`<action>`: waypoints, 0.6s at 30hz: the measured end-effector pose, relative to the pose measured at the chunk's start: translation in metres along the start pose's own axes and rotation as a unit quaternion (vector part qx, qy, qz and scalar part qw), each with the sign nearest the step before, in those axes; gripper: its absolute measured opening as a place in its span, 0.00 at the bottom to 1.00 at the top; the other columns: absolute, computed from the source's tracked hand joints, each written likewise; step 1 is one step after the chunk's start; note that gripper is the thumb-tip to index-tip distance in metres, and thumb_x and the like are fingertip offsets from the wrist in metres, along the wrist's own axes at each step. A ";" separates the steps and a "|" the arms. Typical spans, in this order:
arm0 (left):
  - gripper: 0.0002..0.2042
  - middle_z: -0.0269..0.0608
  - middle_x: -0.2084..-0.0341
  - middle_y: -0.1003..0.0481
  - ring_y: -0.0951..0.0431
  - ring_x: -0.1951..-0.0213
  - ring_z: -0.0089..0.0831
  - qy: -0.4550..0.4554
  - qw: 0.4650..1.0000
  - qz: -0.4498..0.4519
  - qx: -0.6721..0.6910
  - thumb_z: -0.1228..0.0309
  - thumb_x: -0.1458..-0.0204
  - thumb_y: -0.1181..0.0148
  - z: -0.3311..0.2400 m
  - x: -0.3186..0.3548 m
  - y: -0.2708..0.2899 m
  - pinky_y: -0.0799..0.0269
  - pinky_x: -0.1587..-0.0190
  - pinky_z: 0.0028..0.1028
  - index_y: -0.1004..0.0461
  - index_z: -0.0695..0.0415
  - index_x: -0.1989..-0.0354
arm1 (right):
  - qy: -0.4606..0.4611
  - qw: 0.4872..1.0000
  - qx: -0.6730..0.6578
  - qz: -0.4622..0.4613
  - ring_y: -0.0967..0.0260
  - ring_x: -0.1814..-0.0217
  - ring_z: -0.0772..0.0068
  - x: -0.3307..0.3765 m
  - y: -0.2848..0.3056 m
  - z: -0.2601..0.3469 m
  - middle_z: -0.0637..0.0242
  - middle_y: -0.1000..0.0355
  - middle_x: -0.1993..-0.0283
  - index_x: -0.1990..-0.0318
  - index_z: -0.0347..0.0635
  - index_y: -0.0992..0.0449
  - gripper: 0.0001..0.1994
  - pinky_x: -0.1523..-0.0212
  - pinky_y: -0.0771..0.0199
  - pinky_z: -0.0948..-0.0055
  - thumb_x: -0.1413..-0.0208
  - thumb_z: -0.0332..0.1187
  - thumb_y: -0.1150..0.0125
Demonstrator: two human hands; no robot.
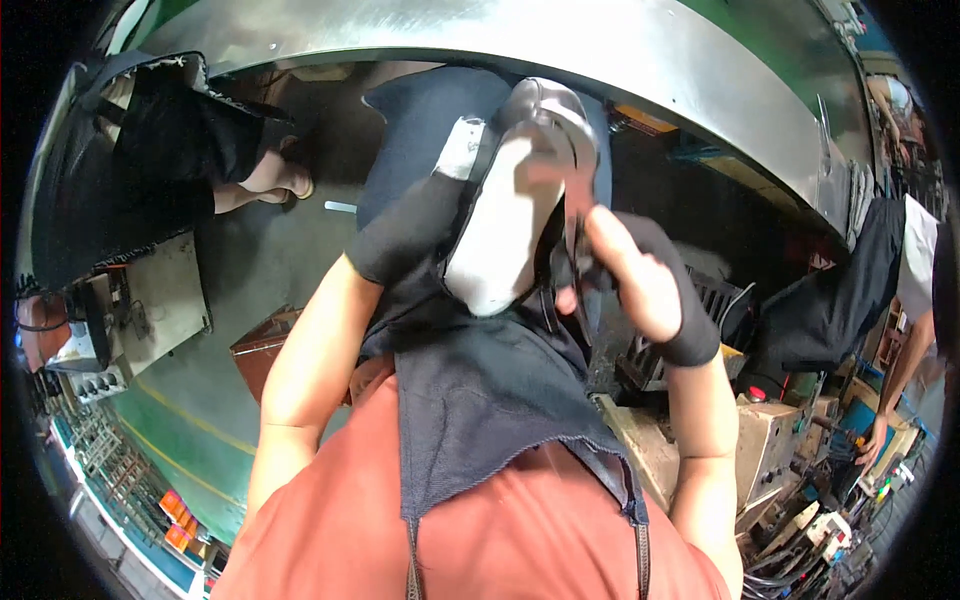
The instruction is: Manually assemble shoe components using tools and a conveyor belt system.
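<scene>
A shoe [508, 230] lies sole side up on my lap, its white bottom facing me and its shiny dark upper curling round the far end. My left hand [412, 228], in a dark fingerless glove, is closed on the shoe's left side, its fingers mostly hidden. A pale patch [462, 147] shows just beyond that glove. At the shoe's right edge is my right hand [640, 275], also in a dark glove, thumb and a fingertip bare. It is bent round beside a blurred reddish-brown strip [576, 195]; what exactly it grips is unclear.
A metal bench edge [480, 28] curves across the far side. A brown box [268, 345] stands on the floor at left. On the right are a dark slatted crate [690, 300] and a worn machine housing [765, 445]. Other people are at left and right.
</scene>
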State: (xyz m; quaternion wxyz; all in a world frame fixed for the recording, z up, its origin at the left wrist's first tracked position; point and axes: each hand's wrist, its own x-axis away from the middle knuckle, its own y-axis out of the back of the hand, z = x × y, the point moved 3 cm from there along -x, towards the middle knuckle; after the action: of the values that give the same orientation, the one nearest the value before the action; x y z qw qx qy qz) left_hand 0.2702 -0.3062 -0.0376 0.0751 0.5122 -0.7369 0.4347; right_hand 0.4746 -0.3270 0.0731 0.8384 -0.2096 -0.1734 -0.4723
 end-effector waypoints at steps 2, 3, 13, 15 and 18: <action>0.25 0.45 0.45 0.28 0.26 0.45 0.33 -0.187 0.937 -0.075 -0.286 0.55 0.31 0.61 0.004 -0.025 0.017 0.32 0.41 0.29 0.38 0.61 0.35 | -0.055 0.998 0.010 0.032 0.26 0.70 0.74 -0.020 0.024 -0.010 0.60 0.24 0.64 0.52 0.37 0.26 0.25 0.64 0.24 0.74 0.31 0.53 0.56; 0.21 0.53 0.47 0.27 0.25 0.48 0.44 -0.237 0.887 -0.151 -0.367 0.62 0.34 0.56 0.009 -0.027 0.011 0.30 0.44 0.33 0.34 0.63 0.40 | -0.081 0.997 0.000 0.013 0.25 0.69 0.73 -0.033 0.038 -0.024 0.60 0.24 0.63 0.51 0.36 0.26 0.26 0.64 0.23 0.74 0.32 0.54 0.56; 0.34 0.57 0.36 0.36 0.36 0.33 0.38 -0.321 0.885 -0.220 -0.254 0.72 0.47 0.38 0.076 -0.012 -0.007 0.39 0.34 0.31 0.44 0.71 0.33 | -0.032 0.932 0.359 0.046 0.38 0.71 0.80 -0.057 0.081 -0.030 0.72 0.33 0.74 0.63 0.32 0.23 0.25 0.68 0.34 0.72 0.35 0.51 0.47; 0.35 0.57 0.36 0.36 0.36 0.33 0.38 -0.309 0.888 -0.214 -0.267 0.72 0.47 0.38 0.073 -0.005 -0.013 0.39 0.35 0.31 0.45 0.71 0.32 | -0.006 0.861 0.500 0.090 0.30 0.79 0.60 -0.058 0.064 -0.016 0.49 0.30 0.80 0.74 0.36 0.21 0.29 0.69 0.26 0.63 0.36 0.56 0.50; 0.31 0.55 0.37 0.34 0.32 0.37 0.36 -0.315 0.885 -0.207 -0.273 0.68 0.43 0.40 0.063 -0.001 -0.017 0.36 0.37 0.30 0.42 0.70 0.33 | 0.053 0.734 0.677 -0.016 0.26 0.75 0.48 -0.056 0.040 -0.008 0.50 0.26 0.76 0.73 0.39 0.21 0.27 0.70 0.26 0.57 0.37 0.54 0.50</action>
State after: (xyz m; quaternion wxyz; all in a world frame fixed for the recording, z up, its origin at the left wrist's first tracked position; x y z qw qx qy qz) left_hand 0.3058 -0.3524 -0.0664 0.0645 0.7224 -0.6884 0.0068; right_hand 0.4819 -0.2723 0.0310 0.7586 0.4418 -0.4064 -0.2533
